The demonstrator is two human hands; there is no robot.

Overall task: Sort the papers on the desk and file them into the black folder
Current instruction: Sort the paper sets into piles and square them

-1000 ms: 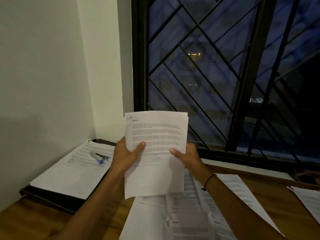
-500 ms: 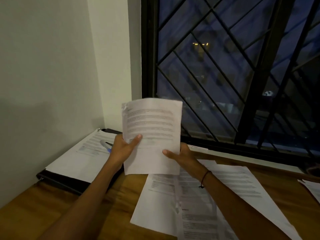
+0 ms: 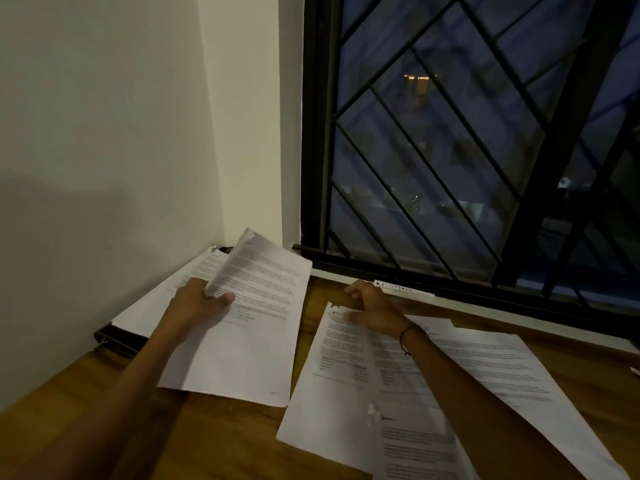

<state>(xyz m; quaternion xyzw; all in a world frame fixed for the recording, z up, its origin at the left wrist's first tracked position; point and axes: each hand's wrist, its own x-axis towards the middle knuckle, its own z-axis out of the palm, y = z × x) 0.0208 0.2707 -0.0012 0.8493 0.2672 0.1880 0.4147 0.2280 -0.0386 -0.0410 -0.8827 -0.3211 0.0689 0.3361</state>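
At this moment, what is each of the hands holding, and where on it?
The left hand pinches a stapled sheaf of papers at its left edge, thumb on top. The right hand holds nothing, hovering over the loose papers on the desk.

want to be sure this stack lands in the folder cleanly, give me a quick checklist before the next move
1. Left hand grips the held stack, thumb on top: ok.
2. Held stack squared: not ok, its top left corner is fanned and lifting.
3. Stack over the black folder: not ok, its lower part hangs over the wooden desk, right of the folder.
4. Folder ready to take it: cannot tell, a filed sheet covers it and only a dark edge shows.
5. Right hand free to help: ok, it holds nothing and rests on the loose papers.
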